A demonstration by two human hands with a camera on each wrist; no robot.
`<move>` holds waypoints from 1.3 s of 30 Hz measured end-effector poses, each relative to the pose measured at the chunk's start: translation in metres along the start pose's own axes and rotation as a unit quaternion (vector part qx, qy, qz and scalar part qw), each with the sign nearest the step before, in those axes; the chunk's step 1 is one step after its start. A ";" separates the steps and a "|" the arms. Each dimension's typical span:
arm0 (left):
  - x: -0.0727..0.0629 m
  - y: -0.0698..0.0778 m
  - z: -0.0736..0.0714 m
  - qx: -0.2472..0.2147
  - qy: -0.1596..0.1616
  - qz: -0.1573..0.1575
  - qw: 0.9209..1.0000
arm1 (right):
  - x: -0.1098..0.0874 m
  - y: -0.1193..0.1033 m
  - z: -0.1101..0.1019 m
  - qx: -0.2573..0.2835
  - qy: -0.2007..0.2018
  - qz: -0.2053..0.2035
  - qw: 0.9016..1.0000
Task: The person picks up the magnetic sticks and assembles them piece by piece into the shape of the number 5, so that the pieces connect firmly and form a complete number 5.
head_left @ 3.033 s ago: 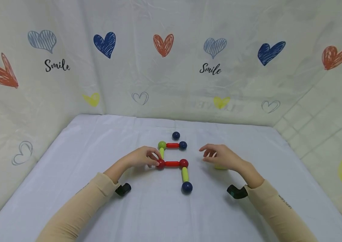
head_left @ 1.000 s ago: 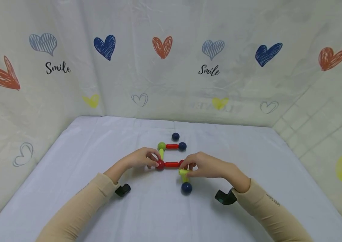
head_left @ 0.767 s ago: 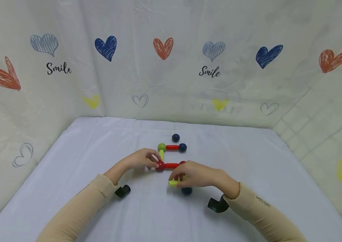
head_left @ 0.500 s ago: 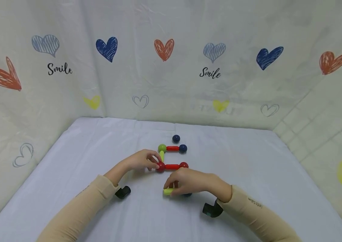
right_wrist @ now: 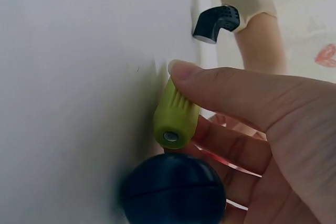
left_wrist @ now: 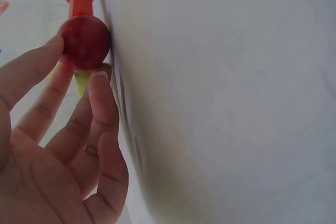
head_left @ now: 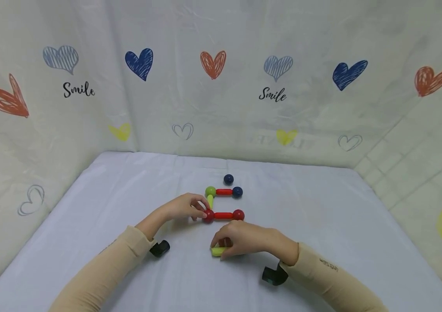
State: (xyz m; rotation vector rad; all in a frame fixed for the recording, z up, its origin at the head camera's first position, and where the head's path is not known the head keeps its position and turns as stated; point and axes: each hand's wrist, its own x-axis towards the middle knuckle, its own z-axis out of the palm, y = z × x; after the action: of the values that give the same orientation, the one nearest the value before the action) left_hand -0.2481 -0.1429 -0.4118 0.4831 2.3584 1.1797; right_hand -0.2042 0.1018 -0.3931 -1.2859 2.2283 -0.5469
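My left hand (head_left: 183, 207) pinches the left red ball (head_left: 208, 216) of a magnetic ball-and-rod figure; the left wrist view shows thumb and fingertips against this red ball (left_wrist: 85, 42). A red rod (head_left: 223, 215) joins it to a second red ball (head_left: 238, 215). In my right hand (head_left: 244, 237) a yellow-green magnetic rod (head_left: 218, 251) is pinched, lying crosswise low over the table. In the right wrist view, the metal tip of this yellow-green rod (right_wrist: 178, 116) is right at a dark blue ball (right_wrist: 173, 192). From the head camera, my right hand hides that ball.
Further back, a yellow-green rod (head_left: 210, 201) runs up to a green ball (head_left: 211, 191), then a red rod (head_left: 224, 192) and a blue ball (head_left: 237, 192). One loose blue ball (head_left: 228, 179) lies behind them. White cloth (head_left: 322, 208) covers the table.
My right hand has taken up the yellow-green rod from the right and carried it left and nearer, down to the front blue ball. My left hand keeps its place on the red ball.
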 end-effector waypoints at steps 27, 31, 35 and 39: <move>-0.001 0.002 -0.003 0.015 -0.017 0.001 1.000 | -0.026 0.012 -0.008 -0.084 0.086 -0.037 0.992; -0.002 0.005 -0.010 0.037 -0.024 0.000 0.999 | -0.035 0.016 -0.015 -0.076 0.116 -0.035 0.990; -0.001 0.011 -0.017 0.044 -0.006 0.013 0.999 | -0.046 0.022 -0.022 -0.041 0.127 -0.013 0.991; 0.007 0.015 -0.023 0.047 0.036 0.019 0.998 | -0.057 0.035 -0.027 0.018 0.121 0.024 0.992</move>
State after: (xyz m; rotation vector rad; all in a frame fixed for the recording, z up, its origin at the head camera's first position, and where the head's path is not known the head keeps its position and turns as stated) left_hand -0.2650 -0.1459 -0.3893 0.5264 2.4861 1.1245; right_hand -0.2193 0.1708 -0.3789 -1.1980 2.4261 -0.7547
